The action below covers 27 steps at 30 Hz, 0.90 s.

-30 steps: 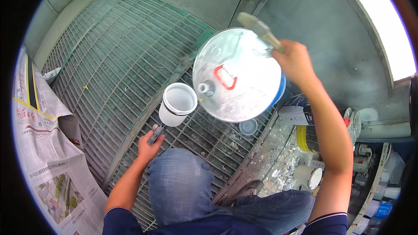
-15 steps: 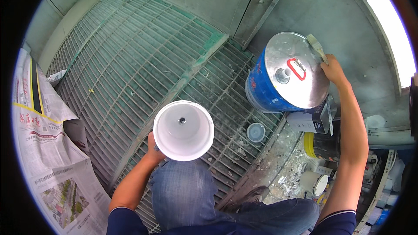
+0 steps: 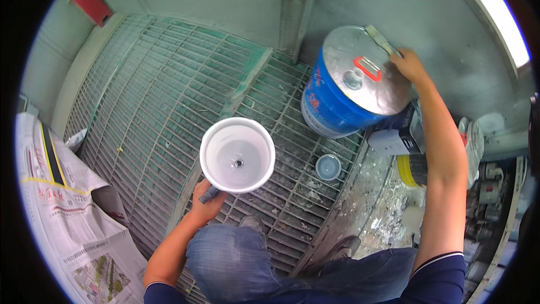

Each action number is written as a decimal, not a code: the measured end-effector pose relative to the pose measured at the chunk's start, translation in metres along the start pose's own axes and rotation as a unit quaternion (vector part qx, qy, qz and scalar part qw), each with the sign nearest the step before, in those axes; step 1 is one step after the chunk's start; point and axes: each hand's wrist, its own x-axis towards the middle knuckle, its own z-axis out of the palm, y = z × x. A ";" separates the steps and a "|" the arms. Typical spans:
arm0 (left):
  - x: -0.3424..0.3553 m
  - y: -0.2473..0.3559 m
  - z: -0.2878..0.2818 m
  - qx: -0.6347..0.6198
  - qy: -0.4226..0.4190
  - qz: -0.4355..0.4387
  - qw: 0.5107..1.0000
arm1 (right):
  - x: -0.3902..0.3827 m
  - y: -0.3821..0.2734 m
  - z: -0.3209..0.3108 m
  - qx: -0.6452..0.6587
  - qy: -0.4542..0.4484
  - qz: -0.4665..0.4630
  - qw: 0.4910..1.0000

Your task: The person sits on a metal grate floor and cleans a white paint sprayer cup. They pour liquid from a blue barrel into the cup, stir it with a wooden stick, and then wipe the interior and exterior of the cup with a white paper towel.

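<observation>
My left hand [image 3: 207,201] is closed round the dark handle of what looks like a spray gun, mostly hidden under its white cup [image 3: 209,163]. The open cup faces up and shows a small dark hole in its bottom. At the right, my right hand [image 3: 409,65] grips a flat paintbrush [image 3: 380,39] by its handle. The bristle end lies over the far rim of a blue drum's metal lid. This drum [image 3: 337,104] has a red-edged handle [image 3: 367,68] and a round spout cap [image 3: 352,80] on top.
A small round container [image 3: 328,167] sits on the floor grating [image 3: 163,95]. Newspaper sheets [image 3: 73,219] drape at the left. Beside the drum are a box [image 3: 394,138] and a black-and-yellow can [image 3: 406,170]. A red box [image 3: 91,3] hangs at the far left wall.
The view has tilted, showing more wall. My right hand has shifted the brush's angle along the lid's far edge. The cup in my left hand has tipped slightly, showing its inside differently.
</observation>
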 end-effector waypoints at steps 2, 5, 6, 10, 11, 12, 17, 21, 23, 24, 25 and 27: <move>0.006 0.013 0.006 -0.005 -0.009 0.009 1.000 | -0.008 -0.001 0.000 -0.026 0.016 0.013 0.999; 0.018 0.006 0.020 0.021 -0.023 0.118 0.993 | -0.022 -0.004 -0.004 -0.109 0.030 0.045 0.993; 0.020 0.000 0.021 0.030 -0.041 0.150 0.987 | -0.027 -0.009 -0.008 -0.109 0.037 0.059 0.992; 0.034 0.005 0.039 0.075 -0.070 0.229 0.968 | -0.052 -0.024 -0.024 -0.094 0.011 0.062 0.994; 0.038 0.012 0.047 0.068 -0.067 0.230 0.969 | -0.058 -0.024 -0.028 -0.092 -0.010 0.061 0.994; 0.042 0.021 0.051 0.094 -0.075 0.245 0.962 | -0.064 -0.025 -0.032 -0.089 -0.031 0.059 0.994; 0.053 0.040 0.064 0.087 -0.154 0.277 0.944 | -0.081 -0.020 -0.039 -0.057 -0.057 0.087 0.993; 0.052 0.043 0.069 0.089 -0.189 0.251 0.945 | -0.114 -0.001 -0.036 -0.031 0.164 0.027 0.986; 0.047 0.046 0.071 0.093 -0.196 0.239 0.946 | -0.139 0.009 -0.043 0.060 0.175 -0.001 0.983; 0.046 0.044 0.071 0.095 -0.196 0.240 0.946 | -0.155 0.013 -0.048 0.104 0.180 -0.014 0.978; 0.045 0.042 0.071 0.095 -0.198 0.241 0.945 | -0.176 0.014 -0.053 0.136 0.168 -0.012 0.976; 0.037 0.057 0.068 0.066 -0.222 0.116 0.966 | -0.217 0.009 -0.053 0.209 0.140 -0.014 0.968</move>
